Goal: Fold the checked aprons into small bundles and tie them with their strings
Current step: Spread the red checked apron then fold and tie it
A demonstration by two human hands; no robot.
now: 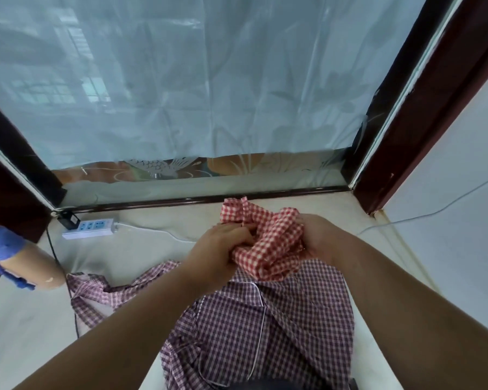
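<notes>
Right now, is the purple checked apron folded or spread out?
Spread out: the purple checked apron lies loose and rumpled on the cream surface, not bundled.

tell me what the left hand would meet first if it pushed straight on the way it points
The bunched red-and-white checked apron, which the left hand grips; beyond it, probably the right hand.

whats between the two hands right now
The bunched red checked apron, in the head view: the left hand grips one side, the right hand the other.
</notes>
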